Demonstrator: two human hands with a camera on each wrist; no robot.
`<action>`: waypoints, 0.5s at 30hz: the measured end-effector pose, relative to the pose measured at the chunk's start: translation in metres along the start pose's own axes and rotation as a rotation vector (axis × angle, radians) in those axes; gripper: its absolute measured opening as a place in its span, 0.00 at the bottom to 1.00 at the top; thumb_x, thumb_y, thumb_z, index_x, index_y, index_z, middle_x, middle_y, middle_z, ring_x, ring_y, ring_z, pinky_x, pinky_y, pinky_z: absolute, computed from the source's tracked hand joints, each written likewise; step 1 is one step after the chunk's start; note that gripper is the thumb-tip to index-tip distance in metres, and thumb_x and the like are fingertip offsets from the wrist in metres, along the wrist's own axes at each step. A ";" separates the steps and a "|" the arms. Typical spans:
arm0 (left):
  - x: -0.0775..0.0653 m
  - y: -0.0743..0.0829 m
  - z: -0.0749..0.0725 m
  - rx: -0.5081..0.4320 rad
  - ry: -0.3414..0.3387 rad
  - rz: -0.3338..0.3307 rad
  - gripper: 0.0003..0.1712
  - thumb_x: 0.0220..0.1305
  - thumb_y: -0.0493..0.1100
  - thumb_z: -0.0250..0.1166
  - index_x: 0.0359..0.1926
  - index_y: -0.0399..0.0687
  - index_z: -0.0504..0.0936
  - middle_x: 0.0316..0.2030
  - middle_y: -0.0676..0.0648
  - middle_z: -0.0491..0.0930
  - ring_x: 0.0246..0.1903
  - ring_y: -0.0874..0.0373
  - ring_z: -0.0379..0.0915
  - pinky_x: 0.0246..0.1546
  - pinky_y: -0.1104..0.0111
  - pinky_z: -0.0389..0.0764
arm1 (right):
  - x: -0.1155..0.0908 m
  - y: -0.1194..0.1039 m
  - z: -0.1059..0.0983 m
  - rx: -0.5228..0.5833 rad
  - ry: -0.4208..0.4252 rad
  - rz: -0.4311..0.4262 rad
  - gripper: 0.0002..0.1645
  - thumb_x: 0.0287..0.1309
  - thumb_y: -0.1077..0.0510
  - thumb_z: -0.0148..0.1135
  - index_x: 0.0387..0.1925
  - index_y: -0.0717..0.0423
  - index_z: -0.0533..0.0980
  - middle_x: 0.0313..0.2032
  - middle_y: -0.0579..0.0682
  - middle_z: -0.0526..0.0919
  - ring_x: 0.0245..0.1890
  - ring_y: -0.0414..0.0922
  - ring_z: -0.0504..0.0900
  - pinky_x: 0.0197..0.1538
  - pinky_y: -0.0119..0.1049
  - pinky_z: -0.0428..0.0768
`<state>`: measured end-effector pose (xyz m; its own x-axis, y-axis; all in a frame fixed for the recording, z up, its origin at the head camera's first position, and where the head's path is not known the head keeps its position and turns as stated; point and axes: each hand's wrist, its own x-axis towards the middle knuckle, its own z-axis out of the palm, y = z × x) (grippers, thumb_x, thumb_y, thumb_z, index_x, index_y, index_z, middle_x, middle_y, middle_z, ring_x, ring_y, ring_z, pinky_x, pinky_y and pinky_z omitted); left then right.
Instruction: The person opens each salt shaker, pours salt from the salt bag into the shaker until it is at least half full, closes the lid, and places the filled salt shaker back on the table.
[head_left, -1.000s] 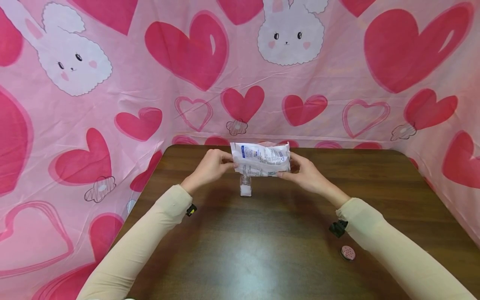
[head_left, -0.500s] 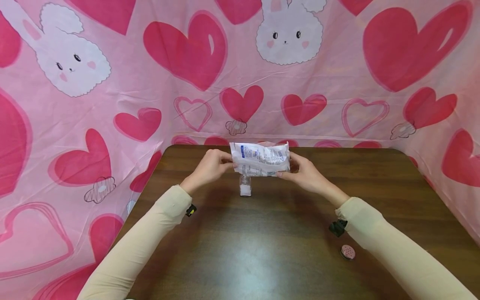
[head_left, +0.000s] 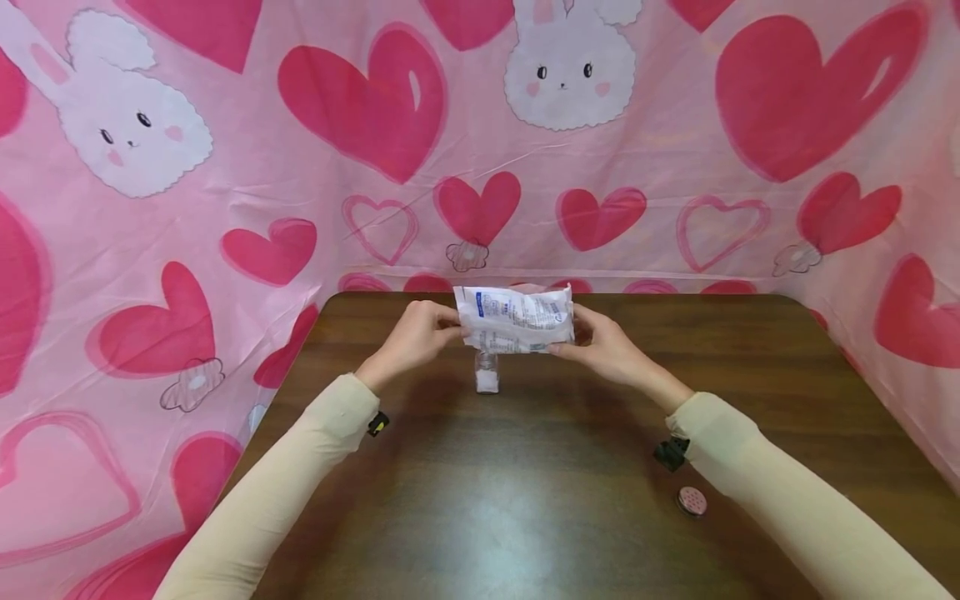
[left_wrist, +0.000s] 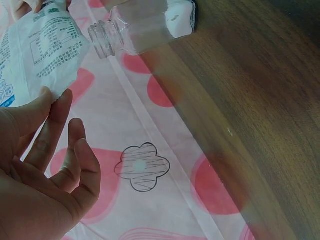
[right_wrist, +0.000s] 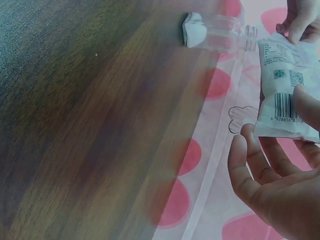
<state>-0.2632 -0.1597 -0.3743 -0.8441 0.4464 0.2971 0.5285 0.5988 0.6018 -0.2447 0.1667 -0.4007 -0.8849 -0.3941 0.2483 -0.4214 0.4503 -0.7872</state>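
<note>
A white printed packet with blue and black lettering is held level above a small glass jar. My left hand pinches the packet's left corner between thumb and finger, its other fingers loosely bent. At the opposite end my right hand grips the packet, thumb over the barcode side in the right wrist view. The jar has a bare threaded neck close by the packet's edge, and white contents fill its lower part. Whether anything is flowing out of the packet I cannot tell.
On the dark wooden table, a round pink lid with red dots lies near the right forearm. A pink cloth with hearts and rabbits hangs along the table's back and sides. Each wrist wears a small black camera.
The whole scene shifts slightly left as the head view turns a little. Both hands keep the packet in the same place above the jar.
</note>
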 end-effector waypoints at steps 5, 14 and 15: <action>-0.002 -0.001 -0.001 -0.008 0.004 0.005 0.05 0.65 0.34 0.76 0.41 0.40 0.93 0.32 0.47 0.89 0.24 0.54 0.72 0.25 0.67 0.71 | 0.001 -0.001 0.002 0.002 -0.009 -0.006 0.36 0.60 0.59 0.78 0.68 0.54 0.74 0.51 0.53 0.85 0.43 0.53 0.80 0.46 0.46 0.82; 0.000 0.000 0.000 -0.008 0.004 0.020 0.04 0.66 0.35 0.75 0.41 0.41 0.93 0.32 0.47 0.89 0.25 0.53 0.74 0.26 0.65 0.73 | 0.001 -0.001 0.000 -0.007 0.004 0.000 0.35 0.61 0.58 0.78 0.67 0.57 0.75 0.50 0.56 0.85 0.43 0.53 0.81 0.46 0.46 0.81; 0.000 0.000 0.000 -0.001 0.005 0.023 0.04 0.66 0.35 0.75 0.41 0.41 0.93 0.32 0.48 0.89 0.26 0.53 0.74 0.26 0.65 0.73 | 0.000 -0.001 0.000 -0.007 0.004 0.000 0.35 0.61 0.58 0.78 0.67 0.57 0.75 0.50 0.56 0.85 0.43 0.53 0.81 0.46 0.47 0.81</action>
<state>-0.2631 -0.1598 -0.3742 -0.8323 0.4567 0.3142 0.5474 0.5878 0.5957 -0.2447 0.1663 -0.3998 -0.8857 -0.3905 0.2510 -0.4230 0.4561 -0.7830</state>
